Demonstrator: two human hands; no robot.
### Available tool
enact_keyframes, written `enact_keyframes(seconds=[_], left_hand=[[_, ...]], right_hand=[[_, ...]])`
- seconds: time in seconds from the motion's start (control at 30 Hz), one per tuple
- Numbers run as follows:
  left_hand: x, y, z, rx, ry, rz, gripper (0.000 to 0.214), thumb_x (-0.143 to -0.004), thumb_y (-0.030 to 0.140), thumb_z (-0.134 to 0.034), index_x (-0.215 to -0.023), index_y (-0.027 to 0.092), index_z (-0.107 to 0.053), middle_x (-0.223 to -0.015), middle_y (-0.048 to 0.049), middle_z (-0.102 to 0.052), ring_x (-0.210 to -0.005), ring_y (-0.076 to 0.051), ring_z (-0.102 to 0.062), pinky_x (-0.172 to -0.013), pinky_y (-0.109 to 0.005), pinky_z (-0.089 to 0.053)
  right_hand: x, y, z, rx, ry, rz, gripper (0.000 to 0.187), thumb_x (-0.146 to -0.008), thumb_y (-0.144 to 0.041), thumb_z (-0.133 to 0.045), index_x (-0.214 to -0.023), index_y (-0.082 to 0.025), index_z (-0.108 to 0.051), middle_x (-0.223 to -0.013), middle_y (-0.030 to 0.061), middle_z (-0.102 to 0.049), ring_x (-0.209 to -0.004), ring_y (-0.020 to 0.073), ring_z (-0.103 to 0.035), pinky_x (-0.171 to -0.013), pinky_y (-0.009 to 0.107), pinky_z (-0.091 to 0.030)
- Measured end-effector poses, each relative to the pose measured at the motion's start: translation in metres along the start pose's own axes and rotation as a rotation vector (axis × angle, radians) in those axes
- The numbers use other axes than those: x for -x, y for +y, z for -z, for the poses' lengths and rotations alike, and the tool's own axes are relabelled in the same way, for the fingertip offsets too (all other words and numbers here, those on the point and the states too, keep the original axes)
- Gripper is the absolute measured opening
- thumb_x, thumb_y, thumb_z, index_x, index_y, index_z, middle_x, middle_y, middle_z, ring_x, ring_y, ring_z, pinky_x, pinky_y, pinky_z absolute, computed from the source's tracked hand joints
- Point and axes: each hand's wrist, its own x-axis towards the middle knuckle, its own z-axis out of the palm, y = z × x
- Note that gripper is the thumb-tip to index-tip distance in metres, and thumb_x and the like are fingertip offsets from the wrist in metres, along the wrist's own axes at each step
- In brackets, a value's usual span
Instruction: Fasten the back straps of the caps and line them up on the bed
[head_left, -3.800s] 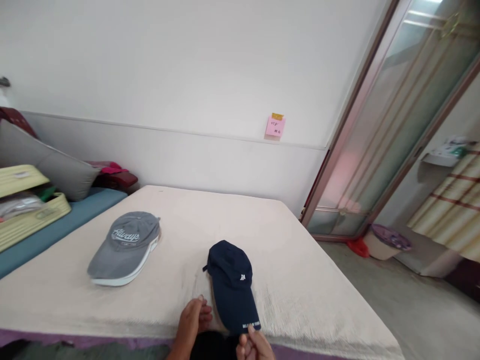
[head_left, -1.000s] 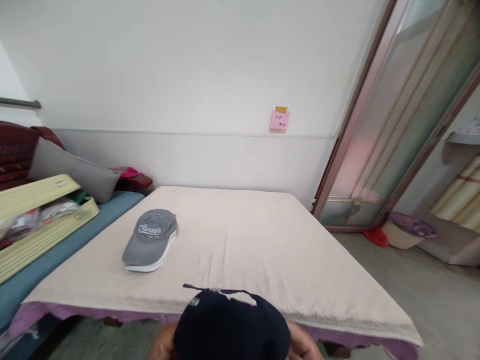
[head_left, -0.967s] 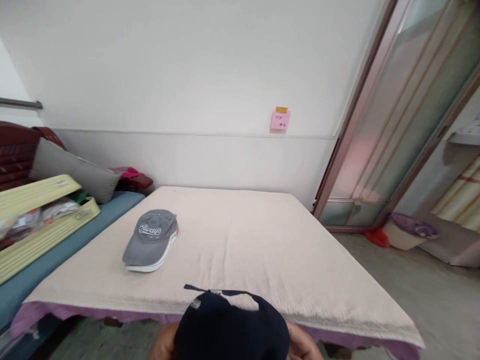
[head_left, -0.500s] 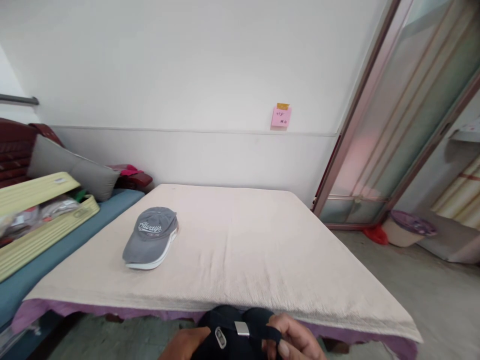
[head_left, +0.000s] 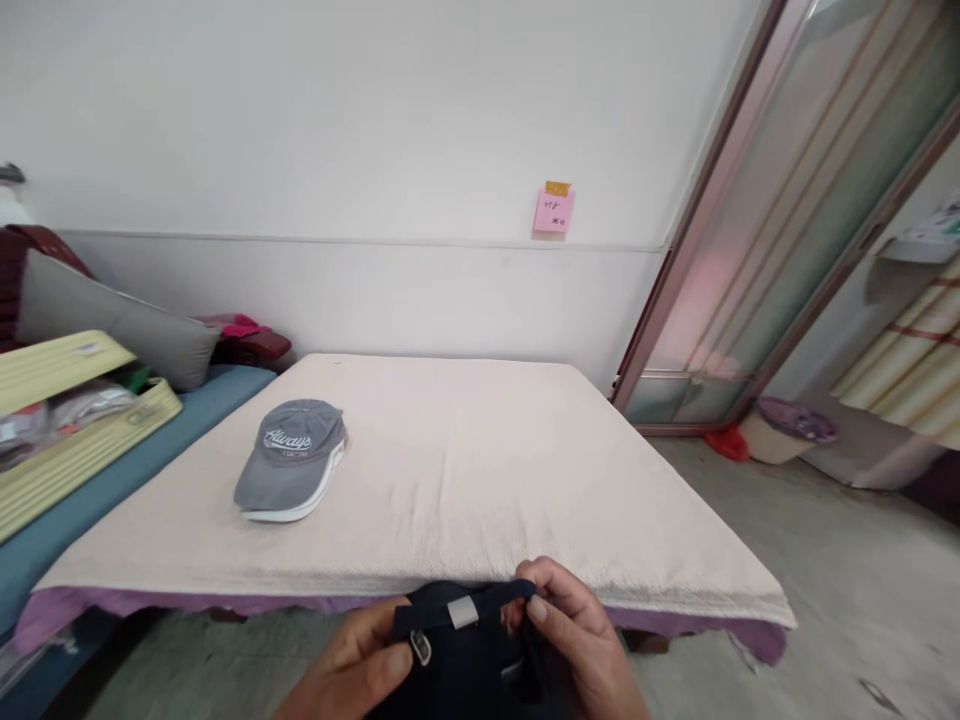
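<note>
Fingers of the right hand pinch the adjustment strap between thumb and forefinger. Fingers of the left hand are closed, thumb uppermost, at the opposite end of the strap, beside the oval metal eyelet. The navy baseball cap is held between both hands in front of the near edge of the tabletop, strap side facing up; its lower portion runs out of view, and support from beneath cannot be determined.

Handling: the cap is judged light, with a soft, flexible crown that folds readily and is neither fragile nor especially slippery. The strap appears limp, the silver buckle rigid. Recommended hold: one hand on the crown fabric beside the strap, the other on the strap itself, clear of the buckle.

Count: caps, two, namely the navy unit in the hands and one gray baseball cap lying on the tabletop to the left, well apart from the hands. Buckle, one. Pink notes, one, taped to the wall. Gray cushions, one, at far left. Waste bins, one, on the floor at right.
</note>
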Motion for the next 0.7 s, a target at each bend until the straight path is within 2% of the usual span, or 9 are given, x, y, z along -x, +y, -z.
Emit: enact_keyframes(seconds=[0.1,0.27,0.37,0.5,0.6,0.7], left_hand=[[-0.01,0.001,-0.003,-0.028,0.06,0.014,0.031,-0.073,0.035,-0.071,-0.1,0.02,-0.074,-0.089,-0.0067,-0.073,-0.088,-0.025,-0.063,-0.083,-0.033,-0.046],[-0.015,0.012,-0.011,0.044,0.128,0.017,0.027,-0.071,0.032,-0.074,-0.096,0.021,-0.074,-0.081,-0.0021,-0.072,-0.081,-0.019,-0.062,-0.075,-0.026,-0.045],[-0.015,0.02,-0.018,0.079,0.102,0.037,0.024,-0.072,0.028,-0.073,-0.094,0.021,-0.075,-0.079,-0.0021,-0.072,-0.078,-0.018,-0.062,-0.072,-0.025,-0.045],[-0.016,0.024,-0.024,0.126,0.157,0.04,0.025,-0.067,0.029,-0.077,-0.091,0.021,-0.075,-0.079,-0.0023,-0.073,-0.078,-0.019,-0.063,-0.072,-0.026,-0.046],[-0.018,0.021,-0.022,0.074,0.195,0.055,0.027,-0.066,0.03,-0.077,-0.091,0.021,-0.074,-0.078,-0.0019,-0.072,-0.075,-0.018,-0.061,-0.07,-0.026,-0.045],[-0.021,0.016,-0.017,-0.014,0.256,0.057,0.028,-0.066,0.032,-0.076,-0.091,0.02,-0.072,-0.076,-0.0016,-0.07,-0.073,-0.018,-0.059,-0.067,-0.027,-0.044]], right_hand=[[-0.005,-0.002,0.0,0.009,0.015,0.012,0.017,-0.077,-0.031,-0.069,-0.075,-0.016,-0.061,-0.067,0.0017,-0.061,-0.063,0.0124,-0.052,-0.059,0.022,-0.037],[-0.017,-0.004,0.006,0.031,-0.006,0.056,0.014,-0.078,-0.029,-0.068,-0.077,-0.017,-0.061,-0.069,0.0018,-0.062,-0.065,0.013,-0.053,-0.061,0.023,-0.039],[-0.022,-0.005,0.008,0.047,0.007,0.062,0.015,-0.079,-0.03,-0.067,-0.076,-0.017,-0.061,-0.068,0.002,-0.062,-0.064,0.013,-0.053,-0.06,0.023,-0.039],[-0.025,-0.003,0.005,0.042,0.068,0.043,0.015,-0.077,-0.03,-0.068,-0.077,-0.017,-0.061,-0.067,0.0023,-0.064,-0.062,0.0126,-0.054,-0.058,0.022,-0.04],[-0.027,0.0,0.004,0.028,0.08,0.039,0.015,-0.077,-0.03,-0.068,-0.078,-0.017,-0.061,-0.067,0.0023,-0.064,-0.063,0.0127,-0.056,-0.058,0.022,-0.04],[-0.03,0.001,0.006,0.026,0.036,0.047,0.014,-0.078,-0.03,-0.068,-0.078,-0.017,-0.061,-0.068,0.0022,-0.064,-0.063,0.0129,-0.057,-0.059,0.022,-0.041]])
